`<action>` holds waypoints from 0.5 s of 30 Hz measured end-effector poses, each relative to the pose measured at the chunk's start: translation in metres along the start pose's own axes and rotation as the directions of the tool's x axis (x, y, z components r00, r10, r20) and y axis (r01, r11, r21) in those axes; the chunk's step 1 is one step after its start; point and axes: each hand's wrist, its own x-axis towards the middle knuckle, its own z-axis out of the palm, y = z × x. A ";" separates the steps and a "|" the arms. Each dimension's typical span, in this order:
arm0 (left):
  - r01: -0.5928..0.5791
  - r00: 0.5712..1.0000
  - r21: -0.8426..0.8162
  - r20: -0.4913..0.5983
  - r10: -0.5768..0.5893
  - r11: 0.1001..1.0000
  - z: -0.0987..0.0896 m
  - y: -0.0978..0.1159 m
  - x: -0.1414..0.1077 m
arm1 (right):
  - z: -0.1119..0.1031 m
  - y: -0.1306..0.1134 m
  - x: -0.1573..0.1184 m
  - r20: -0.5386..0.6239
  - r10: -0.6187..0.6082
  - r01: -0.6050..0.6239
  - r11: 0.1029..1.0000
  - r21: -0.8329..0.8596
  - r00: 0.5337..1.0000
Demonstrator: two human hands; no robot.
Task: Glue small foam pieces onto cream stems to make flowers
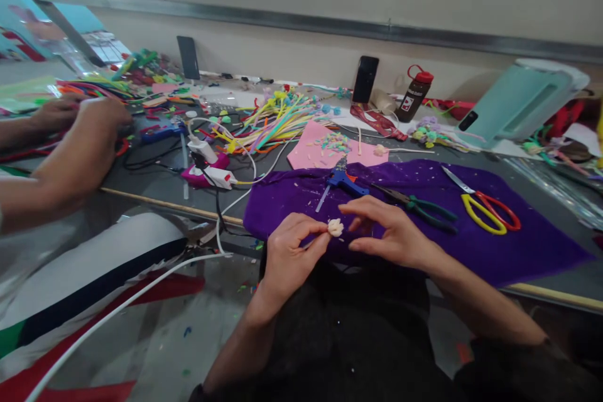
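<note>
Between the thumb and fingertips of my left hand (294, 248) is a small cream fluffy flower-like piece (335, 227). My right hand (389, 231) is just right of it, thumb and fingers apart, with nothing between them. Both hands are over the front part of a purple cloth (292, 191). On the cloth behind them lies a blue glue gun (347, 183) with a clear glue stick. Dark green-handled pliers (419, 206) rest beyond my right hand. Farther right lie scissors (487, 204) with yellow and red handles.
A pink sheet (306, 146) bears small pastel bits. Behind it are colourful pipe cleaners (276, 119), a phone (365, 78) and a brown bottle (414, 95). At left, a power strip (211, 177) trails white cables. A co-worker's arm (70, 160) reaches over the table there.
</note>
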 end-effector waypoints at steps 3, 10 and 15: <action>-0.015 1.000 0.036 0.022 0.014 0.999 0.001 0.002 0.001 | 0.010 0.000 0.011 0.029 -0.052 0.051 0.998 0.046 0.998; -0.038 0.997 0.054 0.064 0.034 0.998 0.009 -0.001 0.002 | 0.019 0.006 0.012 0.016 -0.070 0.069 0.996 0.048 0.997; -0.025 0.997 0.054 0.076 0.021 0.998 0.011 -0.001 0.002 | 0.020 0.006 0.011 0.023 -0.053 0.052 0.997 0.051 0.998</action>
